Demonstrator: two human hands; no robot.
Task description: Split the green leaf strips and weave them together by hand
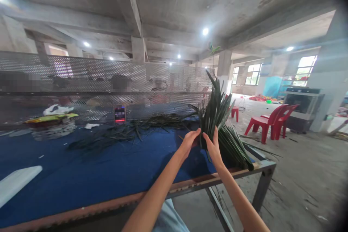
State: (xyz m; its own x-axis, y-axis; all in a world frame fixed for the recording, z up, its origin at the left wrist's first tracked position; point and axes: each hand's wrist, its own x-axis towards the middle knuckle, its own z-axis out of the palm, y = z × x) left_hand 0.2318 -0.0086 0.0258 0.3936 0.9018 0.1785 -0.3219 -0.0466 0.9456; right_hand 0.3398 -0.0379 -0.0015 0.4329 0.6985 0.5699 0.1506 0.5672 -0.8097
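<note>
Between my two hands stands an upright bundle of long dark green leaves [213, 107], its tips fanning out above. My left hand [190, 140] closes on the bundle's lower left side, its fingertips partly hidden. From the right, my right hand [213, 148] grips the same bundle low down, thumb and fingers around it. Just beyond my right hand, a thick pile of similar leaves [235, 148] lies slanted on the table corner. Loose leaves [160, 120] are strewn along the back of the blue tabletop [116, 175].
A perforated metal screen [168, 79] borders the table's far side; people sit behind it. A wrapped stack [54, 121] and a white slab [19, 183] lie at left. Red chairs [269, 121] and an air cooler [303, 108] stand on the floor at right.
</note>
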